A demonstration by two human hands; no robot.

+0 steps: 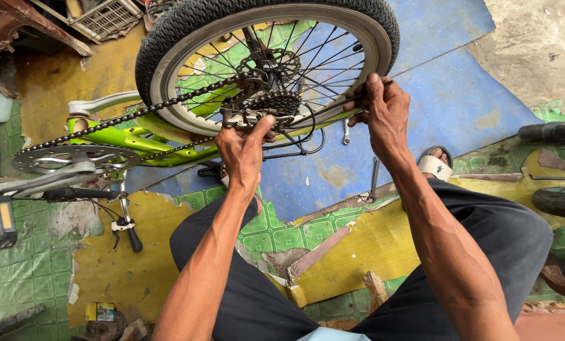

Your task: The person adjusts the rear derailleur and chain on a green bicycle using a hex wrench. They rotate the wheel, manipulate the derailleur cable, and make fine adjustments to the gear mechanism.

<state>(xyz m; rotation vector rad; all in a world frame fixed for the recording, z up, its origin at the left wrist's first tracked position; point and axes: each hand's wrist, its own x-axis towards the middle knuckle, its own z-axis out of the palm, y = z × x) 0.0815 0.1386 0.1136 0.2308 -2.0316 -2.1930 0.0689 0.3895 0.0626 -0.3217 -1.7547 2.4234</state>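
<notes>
- One black-tyred spoked bicycle wheel (168, 38), upper centre of the frame.
- One left hand (243, 151), fingers gripping the metal rear derailleur (244, 118) at centre.
- One right hand (385, 113), fingers pinching a thin dark tool (333, 104).
- Two steel spanners (374, 180) on the blue floor (459, 95).

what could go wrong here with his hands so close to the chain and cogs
The left hand grips the rear derailleur right beside the sprockets and chain; if the wheel turns, fingers could get pinched. The right hand holds a thin tool across the spokes, which could catch. Loose wrenches lie near the sandalled foot, so a slip seems possible.
</notes>
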